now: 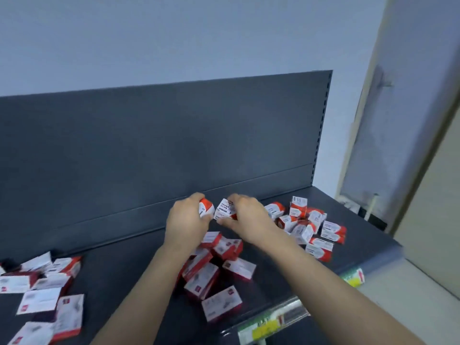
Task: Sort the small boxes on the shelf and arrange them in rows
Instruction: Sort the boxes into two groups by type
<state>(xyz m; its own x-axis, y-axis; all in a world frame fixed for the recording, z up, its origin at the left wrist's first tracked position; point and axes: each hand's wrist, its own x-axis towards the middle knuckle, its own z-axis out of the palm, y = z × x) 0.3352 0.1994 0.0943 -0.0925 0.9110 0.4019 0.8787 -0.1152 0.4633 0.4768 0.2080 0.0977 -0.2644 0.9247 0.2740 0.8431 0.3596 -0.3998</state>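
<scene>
1. Head view, centre of the frame: the left hand (185,220) is curled round a red-and-white box (207,207). The box sticks out at the upper right of the fingers, and a "3" shows on its white face.
2. Just to its right, the right hand (246,216) pinches a paper clips box (225,207) between thumb and fingers. The box sits at the hand's left edge, tilted, with its printed white face towards the camera.
3. The two held boxes are just beside each other, with a narrow gap between them. Both are near the seam where the shelf (124,257) meets the dark back panel (149,135). Whether they touch the shelf cannot be told.
4. Below the hands, between the two forearms, lies a middle pile (201,280) of boxes, jumbled and overlapping at mixed angles.
5. To the right of the right hand is a right-hand cluster (305,231). Some of its boxes stand on end and others lie flat, and most touch one another.
6. In the lower left of the frame is a left group (39,300) of boxes, mostly flat with their white faces up, well apart from both hands.
7. A label strip (271,322) with green and yellow tags runs along the shelf's front edge at lower right.
8. A pale wall (174,33) fills the top of the frame, and a door frame (410,120) stands at the right.
</scene>
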